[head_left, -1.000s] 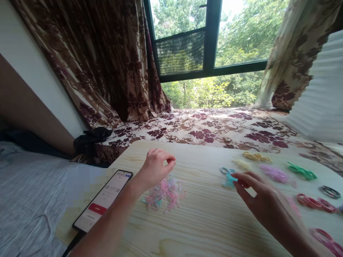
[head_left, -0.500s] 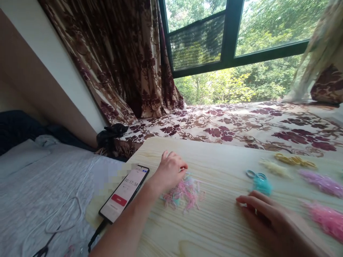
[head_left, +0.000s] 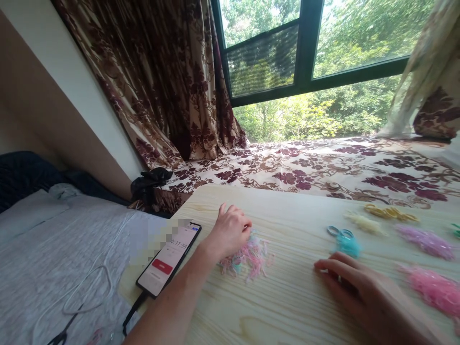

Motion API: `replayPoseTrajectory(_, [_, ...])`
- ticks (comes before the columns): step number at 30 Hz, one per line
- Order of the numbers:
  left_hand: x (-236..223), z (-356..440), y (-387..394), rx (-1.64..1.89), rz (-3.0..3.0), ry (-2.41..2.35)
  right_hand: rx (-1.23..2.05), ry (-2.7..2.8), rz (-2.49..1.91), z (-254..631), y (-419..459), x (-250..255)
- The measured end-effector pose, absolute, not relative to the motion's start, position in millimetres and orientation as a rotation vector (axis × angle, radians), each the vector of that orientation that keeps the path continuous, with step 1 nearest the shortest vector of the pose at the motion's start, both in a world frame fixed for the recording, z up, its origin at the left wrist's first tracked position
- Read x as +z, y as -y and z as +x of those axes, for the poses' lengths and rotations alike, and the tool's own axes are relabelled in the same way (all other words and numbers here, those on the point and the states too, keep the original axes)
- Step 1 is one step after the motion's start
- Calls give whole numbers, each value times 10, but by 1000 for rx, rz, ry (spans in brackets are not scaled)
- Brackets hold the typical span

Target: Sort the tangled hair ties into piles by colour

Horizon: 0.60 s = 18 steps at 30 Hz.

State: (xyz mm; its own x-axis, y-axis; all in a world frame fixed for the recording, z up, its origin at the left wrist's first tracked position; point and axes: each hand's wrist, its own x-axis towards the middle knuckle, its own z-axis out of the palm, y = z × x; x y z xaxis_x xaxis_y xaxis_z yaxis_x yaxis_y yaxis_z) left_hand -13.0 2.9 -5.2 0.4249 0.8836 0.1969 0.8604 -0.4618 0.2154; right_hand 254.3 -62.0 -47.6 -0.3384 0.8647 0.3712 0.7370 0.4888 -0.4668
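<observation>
A loose pile of thin elastic bands (head_left: 251, 261), mostly pink with some turquoise and lilac, lies on the light wooden table (head_left: 287, 306). At the pile's upper left edge is my left hand (head_left: 232, 232), its fingers curled and closed together; whatever is between the fingertips is hidden. My right hand (head_left: 354, 285) rests low over the table with fingers apart and loosely bent, and I see nothing in it. Just beyond it sits a small turquoise heap of bands (head_left: 348, 245), with two blue-grey rings (head_left: 339, 232) touching its far side.
To the right lie pale yellow bands (head_left: 366, 223), mustard hair ties (head_left: 391, 212), lilac bands (head_left: 426, 241) and pink bands (head_left: 433, 287). A phone (head_left: 168, 261) with a running timer and a plugged-in cable lies left of my forearm. A bed (head_left: 82, 239) adjoins the table's left side.
My right hand has drawn back from the turquoise heap toward me. My left hand has lowered to the pile's edge. The view has turned left, then stayed nearly still.
</observation>
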Motion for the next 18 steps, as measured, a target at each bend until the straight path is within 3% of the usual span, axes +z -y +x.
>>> replayPoseTrajectory(18, [-172,-47,-39,489,2546,-1693,289,2253,-1340,2536,583,-493])
